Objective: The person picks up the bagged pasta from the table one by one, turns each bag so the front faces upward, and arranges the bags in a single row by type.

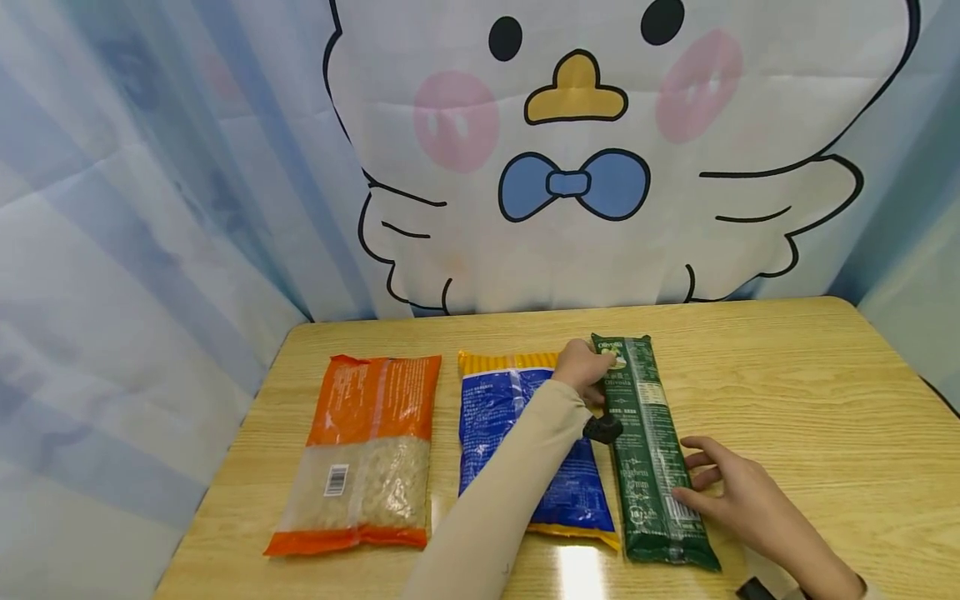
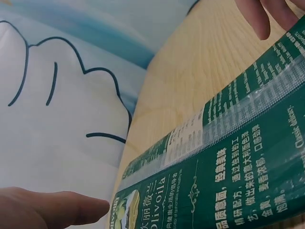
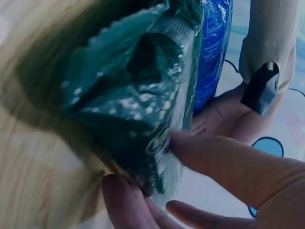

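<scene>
A long green spaghetti bag (image 1: pixel 645 450) lies on the table with its printed back and seam up. My left hand (image 1: pixel 583 368) holds its far left edge. The left thumb (image 2: pixel 71 207) lies at the bag's top corner in the left wrist view; the other left fingers are mostly hidden. My right hand (image 1: pixel 738 500) pinches the near right edge, thumb on the printed face and fingers against the side, as the right wrist view shows. Left of the spaghetti bag lies a blue bag (image 1: pixel 487 425) with yellow ends, partly covered by my left forearm.
An orange bag (image 1: pixel 382 400) with a clear window showing pale contents lies on the left of the wooden table (image 1: pixel 810 375). Behind the table hangs a curtain (image 1: pixel 570 258) with a cartoon figure. Table surface extends to the right of the spaghetti bag.
</scene>
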`<state>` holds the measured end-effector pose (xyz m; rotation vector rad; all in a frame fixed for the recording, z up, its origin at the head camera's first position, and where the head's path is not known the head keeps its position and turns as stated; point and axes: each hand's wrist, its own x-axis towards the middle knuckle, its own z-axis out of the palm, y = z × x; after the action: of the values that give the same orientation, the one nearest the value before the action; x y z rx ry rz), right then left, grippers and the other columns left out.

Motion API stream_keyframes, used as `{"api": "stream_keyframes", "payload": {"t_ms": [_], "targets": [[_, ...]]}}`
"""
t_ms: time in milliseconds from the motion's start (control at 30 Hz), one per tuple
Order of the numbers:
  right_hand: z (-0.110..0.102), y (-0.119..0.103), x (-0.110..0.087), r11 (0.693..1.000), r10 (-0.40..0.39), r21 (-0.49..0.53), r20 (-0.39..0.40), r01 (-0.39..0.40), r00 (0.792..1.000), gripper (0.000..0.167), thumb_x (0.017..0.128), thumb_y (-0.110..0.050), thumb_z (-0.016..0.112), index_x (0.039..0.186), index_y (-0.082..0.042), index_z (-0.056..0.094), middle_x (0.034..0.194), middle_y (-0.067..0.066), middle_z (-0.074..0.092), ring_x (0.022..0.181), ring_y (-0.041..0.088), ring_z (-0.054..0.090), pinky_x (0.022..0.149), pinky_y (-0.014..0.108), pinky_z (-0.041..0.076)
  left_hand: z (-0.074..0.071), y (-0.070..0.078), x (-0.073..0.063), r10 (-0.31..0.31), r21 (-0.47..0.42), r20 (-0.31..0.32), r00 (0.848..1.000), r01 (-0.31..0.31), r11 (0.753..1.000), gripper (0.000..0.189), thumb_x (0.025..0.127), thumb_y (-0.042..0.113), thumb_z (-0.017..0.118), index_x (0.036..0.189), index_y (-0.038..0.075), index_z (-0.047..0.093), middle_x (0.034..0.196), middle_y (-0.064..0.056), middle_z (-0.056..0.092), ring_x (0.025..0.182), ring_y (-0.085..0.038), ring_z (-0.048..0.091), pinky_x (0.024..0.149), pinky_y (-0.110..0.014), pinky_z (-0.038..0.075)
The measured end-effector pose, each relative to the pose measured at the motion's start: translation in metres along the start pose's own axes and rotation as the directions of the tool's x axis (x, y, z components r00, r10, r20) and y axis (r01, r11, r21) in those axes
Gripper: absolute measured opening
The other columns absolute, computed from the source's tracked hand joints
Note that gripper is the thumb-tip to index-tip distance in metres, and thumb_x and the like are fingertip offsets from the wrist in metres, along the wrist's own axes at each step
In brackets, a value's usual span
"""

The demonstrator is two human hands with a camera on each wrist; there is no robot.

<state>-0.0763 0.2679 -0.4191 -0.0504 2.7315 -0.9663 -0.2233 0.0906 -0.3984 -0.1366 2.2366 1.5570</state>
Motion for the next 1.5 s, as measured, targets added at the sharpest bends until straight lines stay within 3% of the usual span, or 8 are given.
{"api": "stream_keyframes", "payload": {"t_ms": [100, 400, 533, 633, 767, 933, 1133, 1500], "targets": [[-0.001, -0.001, 0.003, 1.000, 0.020, -0.001, 0.017, -0.020, 1.000, 0.071, 0.084, -0.020, 0.080, 0.136, 0.012, 0.045, 0.112, 0.022, 0.066, 0.088, 0.025, 0.069, 0.072, 0.041, 0.058, 0.002, 0.000, 0.004, -0.008, 0.023, -0.001, 1.000, 0.008, 1.000, 0.039, 0.097, 0.018, 0.064, 0.065, 0.013, 0.044, 0.061, -0.008, 0.051, 0.077, -0.047, 0.070, 0.066, -0.051, 0.060], [-0.004, 0.000, 0.007, 0.996, 0.057, 0.063, 0.052, -0.060, 0.997, 0.071, 0.083, -0.014, 0.080, 0.136, 0.015, 0.044, 0.110, 0.021, 0.064, 0.089, 0.026, 0.068, 0.071, 0.040, 0.058, 0.006, 0.000, 0.011, -0.023, 0.051, -0.044, 0.999, 0.025, 0.998, 0.053, 0.091, 0.008, 0.071, 0.050, 0.015, 0.038, 0.046, -0.003, 0.039, 0.072, -0.043, 0.071, 0.044, -0.037, 0.056], [-0.005, 0.004, 0.007, 0.992, 0.068, 0.104, 0.070, -0.075, 0.995, 0.070, 0.084, -0.014, 0.079, 0.137, 0.016, 0.042, 0.107, 0.018, 0.063, 0.090, 0.026, 0.068, 0.070, 0.038, 0.058, 0.006, -0.002, 0.010, -0.029, -0.014, -0.054, 0.998, 0.028, 1.000, 0.033, 0.089, 0.005, 0.073, 0.061, 0.012, 0.056, 0.058, -0.004, 0.051, 0.071, -0.043, 0.071, 0.050, -0.040, 0.059], [-0.004, 0.006, 0.007, 0.985, 0.072, 0.151, 0.094, -0.086, 0.993, 0.067, 0.087, -0.014, 0.077, 0.136, 0.016, 0.042, 0.103, 0.014, 0.063, 0.089, 0.024, 0.068, 0.066, 0.035, 0.058, 0.004, -0.002, 0.006, -0.028, -0.091, -0.052, 0.998, 0.024, 0.996, 0.005, 0.088, 0.002, 0.072, 0.087, 0.006, 0.070, 0.074, -0.013, 0.065, 0.073, -0.045, 0.071, 0.060, -0.048, 0.061], [-0.006, 0.008, 0.007, 0.962, 0.069, 0.250, 0.147, -0.105, 0.987, 0.062, 0.090, -0.011, 0.073, 0.136, 0.015, 0.040, 0.100, 0.013, 0.061, 0.085, 0.021, 0.068, 0.063, 0.035, 0.058, 0.001, -0.002, 0.000, -0.024, -0.171, -0.033, 0.999, 0.018, 0.985, 0.015, 0.090, 0.001, 0.070, 0.105, 0.002, 0.069, 0.080, -0.022, 0.069, 0.079, -0.048, 0.070, 0.071, -0.056, 0.059], [-0.011, 0.014, 0.006, 0.917, 0.045, 0.377, 0.222, -0.128, 0.974, 0.058, 0.094, -0.006, 0.067, 0.138, 0.015, 0.036, 0.102, 0.016, 0.057, 0.086, 0.023, 0.067, 0.066, 0.038, 0.058, -0.001, -0.004, -0.003, -0.007, -0.257, 0.002, 1.000, 0.007, 0.966, 0.017, 0.091, 0.001, 0.068, 0.109, 0.001, 0.067, 0.083, -0.016, 0.068, 0.083, -0.045, 0.071, 0.075, -0.054, 0.059], [-0.017, 0.020, 0.006, 0.882, 0.020, 0.447, 0.278, -0.148, 0.960, 0.059, 0.094, -0.008, 0.067, 0.138, 0.014, 0.036, 0.105, 0.018, 0.056, 0.090, 0.024, 0.067, 0.070, 0.040, 0.060, -0.007, -0.009, -0.001, 0.017, -0.335, 0.057, 0.998, 0.003, 0.942, 0.019, 0.090, 0.003, 0.069, 0.109, 0.001, 0.067, 0.083, -0.016, 0.071, 0.083, -0.046, 0.070, 0.075, -0.052, 0.059], [-0.022, 0.020, 0.004, 0.873, -0.015, 0.472, 0.272, -0.120, 0.962, 0.058, 0.096, -0.007, 0.063, 0.141, 0.013, 0.033, 0.108, 0.019, 0.055, 0.092, 0.025, 0.066, 0.071, 0.041, 0.059, -0.012, -0.007, -0.007, 0.033, -0.476, 0.047, 0.998, -0.007, 0.879, 0.018, 0.085, -0.001, 0.072, 0.101, 0.005, 0.070, 0.083, -0.015, 0.072, 0.078, -0.040, 0.073, 0.072, -0.048, 0.060]]}}
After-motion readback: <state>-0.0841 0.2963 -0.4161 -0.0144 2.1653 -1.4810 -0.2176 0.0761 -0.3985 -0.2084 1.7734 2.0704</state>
